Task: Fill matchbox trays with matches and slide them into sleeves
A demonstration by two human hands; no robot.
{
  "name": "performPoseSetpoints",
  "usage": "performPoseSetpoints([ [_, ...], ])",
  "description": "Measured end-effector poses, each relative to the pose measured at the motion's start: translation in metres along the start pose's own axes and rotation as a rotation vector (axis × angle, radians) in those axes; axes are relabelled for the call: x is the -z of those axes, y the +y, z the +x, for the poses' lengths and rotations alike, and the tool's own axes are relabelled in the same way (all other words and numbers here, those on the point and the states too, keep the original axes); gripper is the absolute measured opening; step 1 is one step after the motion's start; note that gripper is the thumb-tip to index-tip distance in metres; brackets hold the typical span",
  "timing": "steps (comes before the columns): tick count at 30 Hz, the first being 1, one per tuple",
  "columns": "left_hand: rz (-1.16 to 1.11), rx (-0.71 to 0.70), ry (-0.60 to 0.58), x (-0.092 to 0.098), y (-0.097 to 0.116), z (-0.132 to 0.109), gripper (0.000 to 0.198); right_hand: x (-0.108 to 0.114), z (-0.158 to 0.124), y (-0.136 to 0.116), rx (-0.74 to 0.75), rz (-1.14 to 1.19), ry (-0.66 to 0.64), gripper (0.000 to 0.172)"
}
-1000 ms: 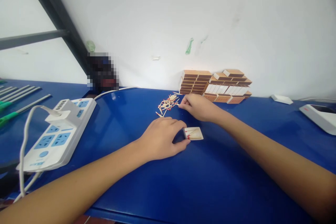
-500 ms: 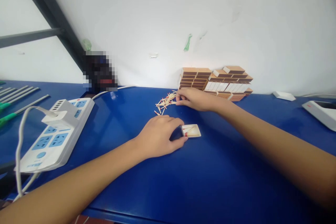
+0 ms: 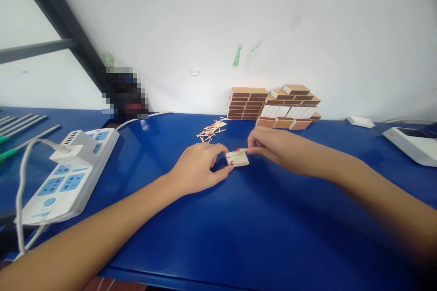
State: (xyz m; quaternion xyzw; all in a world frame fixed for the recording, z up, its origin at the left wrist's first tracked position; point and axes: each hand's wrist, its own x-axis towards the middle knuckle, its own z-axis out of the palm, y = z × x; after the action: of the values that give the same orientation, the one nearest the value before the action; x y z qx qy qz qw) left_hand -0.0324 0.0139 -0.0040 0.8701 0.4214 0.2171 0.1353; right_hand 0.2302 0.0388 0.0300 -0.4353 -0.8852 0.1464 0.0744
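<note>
My left hand (image 3: 201,168) grips a small white matchbox tray (image 3: 243,162) at its left end, thumb and fingers on its two long sides. Several red-tipped matches (image 3: 235,158) lie inside the tray. Between the thumb and fingers of my right hand (image 3: 273,145), a few matches (image 3: 243,149) are pinched, their red heads pointing left over the tray's far right edge. Beyond both hands, a loose pile of matches (image 3: 210,132) is spread on the blue table (image 3: 218,236).
Stacked matchboxes (image 3: 247,103) stand against the white wall at the back. A white power strip (image 3: 73,177) with a plugged-in cable lies at the left, near green-handled rods (image 3: 34,143). A white device (image 3: 411,145) sits at the right.
My right hand has moved from the pile toward me and to the tray, carrying matches. My left hand still holds the tray. The whole view has shifted slightly.
</note>
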Motion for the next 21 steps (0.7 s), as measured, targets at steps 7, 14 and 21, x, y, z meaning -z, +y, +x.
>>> performPoseSetpoints([
  [7, -0.002, -0.086, -0.021, -0.003, 0.009, -0.004, 0.027, -0.019, -0.018, -0.025, 0.098, -0.224, 0.065, 0.014],
  [14, -0.006, -0.080, -0.039, -0.002, 0.008, -0.003, 0.028, -0.010, -0.031, -0.016, 0.018, 0.050, 0.103, 0.018],
  [21, -0.009, -0.090, -0.053, -0.006, 0.009, -0.005, 0.029, -0.020, -0.037, -0.008, -0.007, 0.133, 0.119, 0.015],
])
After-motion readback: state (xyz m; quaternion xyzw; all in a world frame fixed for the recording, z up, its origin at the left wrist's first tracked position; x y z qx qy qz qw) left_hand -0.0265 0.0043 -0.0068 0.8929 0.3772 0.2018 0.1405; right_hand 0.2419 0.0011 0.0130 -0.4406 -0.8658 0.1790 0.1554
